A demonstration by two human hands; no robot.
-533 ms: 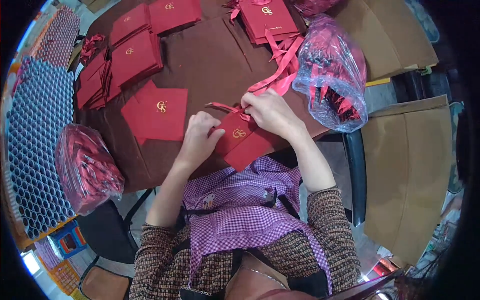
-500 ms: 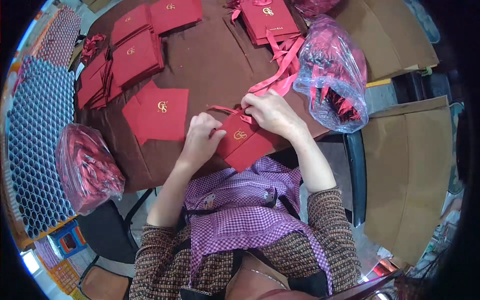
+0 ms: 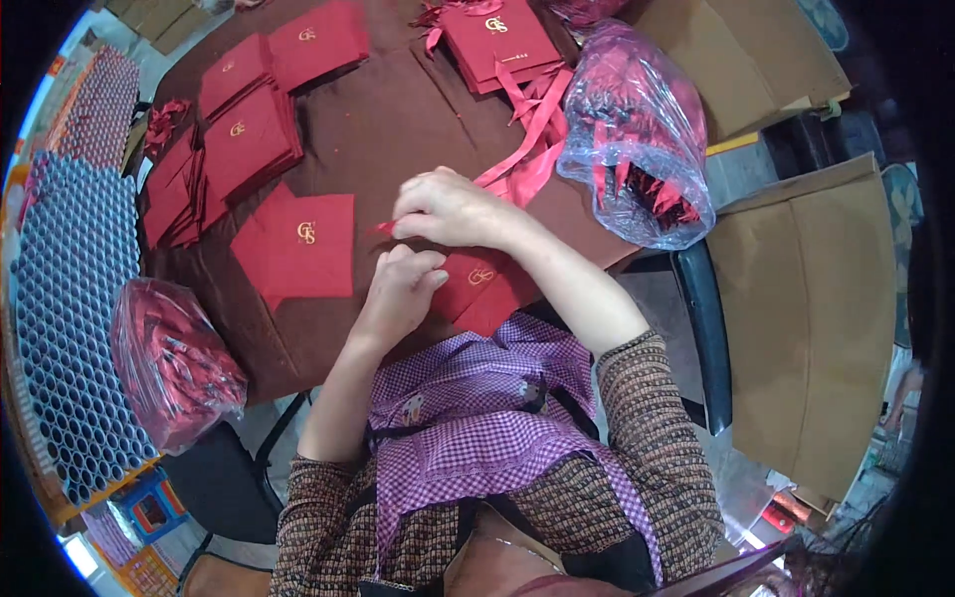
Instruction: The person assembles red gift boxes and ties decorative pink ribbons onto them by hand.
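A flat red paper bag point(image 3: 484, 289) with a gold emblem lies at the table's near edge, close to my body. My left hand point(image 3: 400, 289) is closed, its curled fingers and thumb pinching the bag's left upper edge. Reaching across the bag's top, my right hand point(image 3: 448, 207) is closed on a red ribbon; a short ribbon end point(image 3: 382, 229) sticks out to the left of its fingers. The hand hides most of the ribbon and the bag's upper edge. Left of my hands lie overlapping flat red bags point(image 3: 323, 261), touched by neither hand.
Stacks of red bags point(image 3: 254, 129) cover the far left of the brown-covered table point(image 3: 398, 109). Ribboned bags point(image 3: 497, 45) lie at the back, loose ribbons point(image 3: 527, 169) before them. Plastic bags of red ribbons sit at right point(image 3: 637, 129) and left point(image 3: 174, 363). Cardboard point(image 3: 806, 328) stands at right.
My right hand has moved left across the bag's top, drawing the ribbon with it. My left hand stays at the bag's left edge. The whole view has shifted slightly.
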